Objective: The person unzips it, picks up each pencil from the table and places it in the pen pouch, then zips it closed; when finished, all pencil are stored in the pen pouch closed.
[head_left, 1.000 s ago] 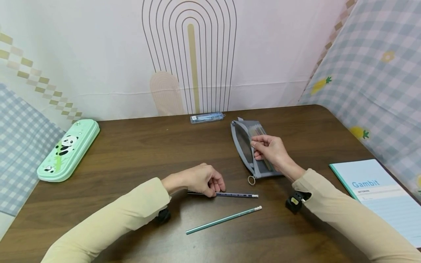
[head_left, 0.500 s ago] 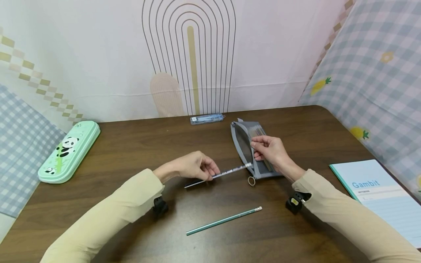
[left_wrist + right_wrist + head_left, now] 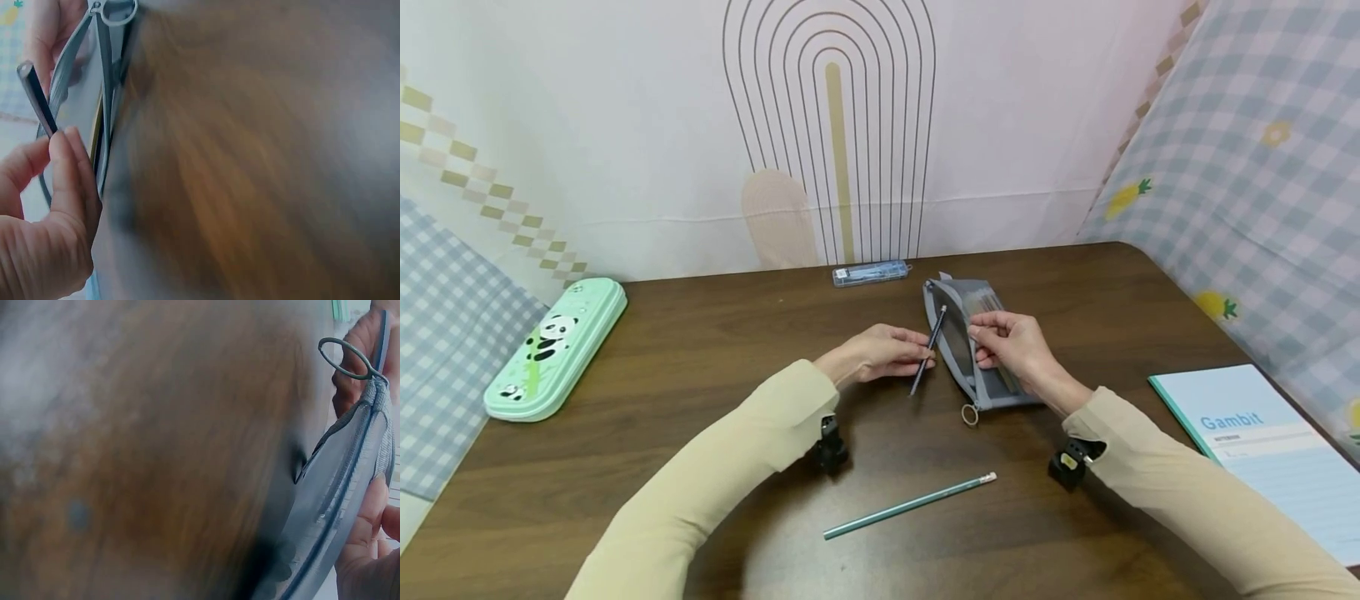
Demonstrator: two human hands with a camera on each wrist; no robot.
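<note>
My left hand [image 3: 887, 353] pinches a dark pencil [image 3: 928, 352] between thumb and fingers. The pencil is tilted, its eraser end pointing away and overlapping the opening of a grey zip pouch [image 3: 951, 346] in the head view. In the left wrist view the dark pencil [image 3: 39, 103] sticks up from the fingertips beside the pouch. My right hand [image 3: 1017, 348] pinches the near edge of the pouch opening, keeping it apart; slim items show through the pouch's see-through side. A ring [image 3: 344, 359] hangs from the zip end. A green pencil [image 3: 910, 506] lies on the table nearer to me.
A green panda pencil case [image 3: 557, 350] stands at the left of the brown table [image 3: 715, 350]. At the back edge lies a small blue clear case [image 3: 871, 273]. A Gambit notebook [image 3: 1262, 450] is at the right. Patterned cloths hang behind and at the sides.
My left hand has lifted the dark pencil off the table, carried it to the right and away from me, and turned it toward the pouch opening. My right hand stays at the pouch.
</note>
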